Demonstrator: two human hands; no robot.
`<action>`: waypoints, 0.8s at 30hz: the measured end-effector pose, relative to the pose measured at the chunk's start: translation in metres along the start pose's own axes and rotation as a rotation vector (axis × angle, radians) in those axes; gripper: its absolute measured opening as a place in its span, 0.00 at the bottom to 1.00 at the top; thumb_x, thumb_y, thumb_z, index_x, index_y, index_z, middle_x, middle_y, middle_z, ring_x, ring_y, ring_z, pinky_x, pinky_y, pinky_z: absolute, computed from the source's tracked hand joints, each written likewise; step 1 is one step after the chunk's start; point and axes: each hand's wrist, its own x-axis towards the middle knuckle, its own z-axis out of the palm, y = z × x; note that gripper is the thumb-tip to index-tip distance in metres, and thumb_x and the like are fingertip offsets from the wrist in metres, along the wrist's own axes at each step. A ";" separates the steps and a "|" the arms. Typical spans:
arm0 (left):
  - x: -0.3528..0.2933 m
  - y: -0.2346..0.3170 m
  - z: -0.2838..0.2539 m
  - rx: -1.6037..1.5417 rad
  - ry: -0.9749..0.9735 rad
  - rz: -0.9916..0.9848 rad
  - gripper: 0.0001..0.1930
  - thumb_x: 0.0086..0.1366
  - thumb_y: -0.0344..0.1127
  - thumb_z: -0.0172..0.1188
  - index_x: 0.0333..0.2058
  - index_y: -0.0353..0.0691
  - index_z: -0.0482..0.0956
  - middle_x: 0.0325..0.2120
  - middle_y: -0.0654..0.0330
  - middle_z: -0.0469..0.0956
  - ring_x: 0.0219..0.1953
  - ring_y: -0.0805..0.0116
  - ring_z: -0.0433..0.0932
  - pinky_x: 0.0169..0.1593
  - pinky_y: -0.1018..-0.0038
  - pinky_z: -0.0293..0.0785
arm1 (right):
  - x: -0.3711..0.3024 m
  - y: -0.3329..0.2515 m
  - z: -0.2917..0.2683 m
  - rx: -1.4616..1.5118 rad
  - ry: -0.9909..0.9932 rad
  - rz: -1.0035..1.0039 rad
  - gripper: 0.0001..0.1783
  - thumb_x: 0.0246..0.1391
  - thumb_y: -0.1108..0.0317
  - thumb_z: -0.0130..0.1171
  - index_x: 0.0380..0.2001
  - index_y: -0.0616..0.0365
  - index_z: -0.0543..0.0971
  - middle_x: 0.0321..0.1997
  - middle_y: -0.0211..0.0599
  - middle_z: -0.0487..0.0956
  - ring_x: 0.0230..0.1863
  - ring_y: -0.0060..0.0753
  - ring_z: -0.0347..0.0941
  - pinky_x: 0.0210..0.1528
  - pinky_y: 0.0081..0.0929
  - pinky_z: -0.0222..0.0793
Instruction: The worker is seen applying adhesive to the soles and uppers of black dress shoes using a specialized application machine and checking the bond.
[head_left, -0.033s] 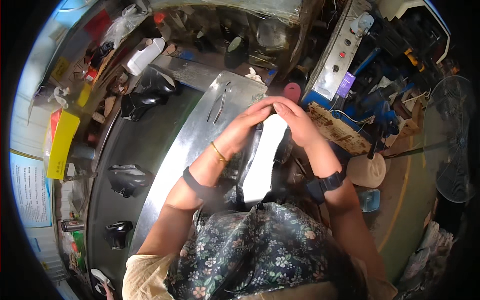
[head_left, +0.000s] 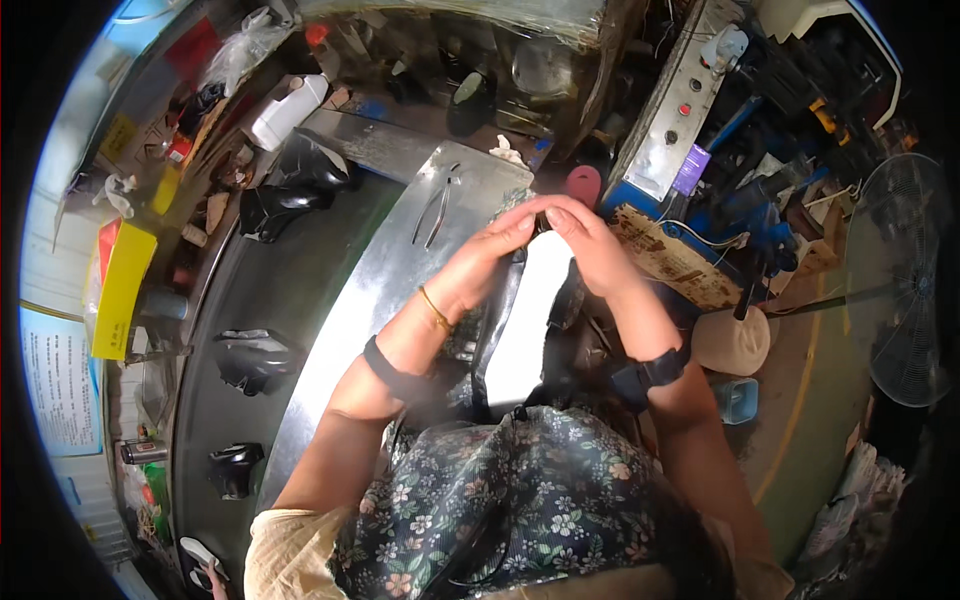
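A black shoe [head_left: 488, 340] lies bottom up in front of my apron, its long white sole side [head_left: 527, 320] facing me. My left hand [head_left: 492, 250] wraps round the far end of the shoe from the left. From the right, my right hand [head_left: 592, 245] closes on that same end, its thumb near the tip. My fingertips meet beyond the end, and part of them is hidden. Pincers [head_left: 437, 210] lie on the metal bench top [head_left: 340, 310] to the left of my hands.
Several black shoe uppers [head_left: 255, 360] sit on a dark belt [head_left: 320, 250] at the left. A control panel [head_left: 672, 125] stands at the far right, with a fan [head_left: 915, 280] beyond. Another person's hand [head_left: 214, 580] is at the lower left, by a white-soled shoe [head_left: 204, 556].
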 end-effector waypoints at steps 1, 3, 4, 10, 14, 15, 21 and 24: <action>0.002 0.001 0.000 0.001 -0.083 0.030 0.24 0.71 0.39 0.52 0.62 0.35 0.65 0.54 0.58 0.72 0.56 0.72 0.69 0.59 0.77 0.64 | -0.001 -0.001 0.001 -0.218 0.034 -0.042 0.13 0.68 0.65 0.46 0.46 0.60 0.76 0.47 0.32 0.78 0.51 0.25 0.70 0.57 0.24 0.63; 0.006 0.001 0.002 0.293 -0.086 0.115 0.24 0.71 0.40 0.51 0.61 0.36 0.65 0.55 0.58 0.71 0.56 0.72 0.68 0.60 0.76 0.63 | 0.001 -0.011 0.000 -0.434 0.064 -0.033 0.15 0.69 0.64 0.44 0.46 0.61 0.76 0.49 0.33 0.78 0.53 0.25 0.70 0.58 0.24 0.62; 0.009 0.001 0.003 0.335 -0.104 0.133 0.23 0.72 0.39 0.51 0.62 0.37 0.65 0.54 0.58 0.71 0.56 0.72 0.68 0.60 0.75 0.63 | 0.003 -0.016 -0.002 -0.438 0.104 0.011 0.15 0.69 0.64 0.44 0.46 0.61 0.76 0.49 0.33 0.78 0.53 0.25 0.70 0.58 0.24 0.62; 0.015 -0.008 0.002 0.319 -0.080 0.161 0.21 0.70 0.37 0.54 0.60 0.41 0.66 0.51 0.62 0.72 0.53 0.75 0.69 0.58 0.77 0.65 | -0.012 -0.031 -0.016 -0.097 0.023 0.211 0.23 0.64 0.72 0.46 0.62 0.61 0.67 0.60 0.34 0.70 0.61 0.28 0.65 0.65 0.27 0.56; 0.015 -0.002 0.001 0.442 -0.074 0.097 0.30 0.64 0.39 0.63 0.62 0.39 0.63 0.51 0.61 0.73 0.52 0.75 0.70 0.57 0.77 0.67 | -0.023 -0.009 -0.007 -0.412 0.142 0.022 0.20 0.65 0.72 0.45 0.59 0.61 0.68 0.58 0.35 0.71 0.61 0.30 0.63 0.64 0.26 0.55; 0.013 -0.001 0.005 0.439 -0.084 0.125 0.30 0.64 0.39 0.63 0.62 0.39 0.63 0.51 0.61 0.73 0.52 0.75 0.70 0.57 0.77 0.67 | -0.026 -0.006 -0.007 -0.402 0.170 -0.029 0.20 0.65 0.72 0.45 0.59 0.61 0.68 0.58 0.35 0.71 0.61 0.30 0.63 0.64 0.26 0.55; -0.023 -0.004 0.068 1.230 -0.230 0.863 0.37 0.50 0.45 0.74 0.57 0.37 0.70 0.59 0.44 0.65 0.62 0.50 0.65 0.64 0.61 0.60 | -0.055 -0.046 -0.064 0.433 0.183 0.258 0.33 0.64 0.48 0.45 0.62 0.63 0.65 0.63 0.41 0.69 0.65 0.36 0.62 0.69 0.35 0.52; -0.046 -0.015 0.092 0.814 -0.647 0.697 0.33 0.53 0.46 0.70 0.54 0.38 0.72 0.60 0.50 0.66 0.63 0.47 0.64 0.64 0.61 0.62 | -0.122 -0.066 -0.088 0.355 0.000 0.429 0.39 0.53 0.49 0.57 0.61 0.66 0.64 0.57 0.45 0.74 0.58 0.37 0.71 0.64 0.35 0.62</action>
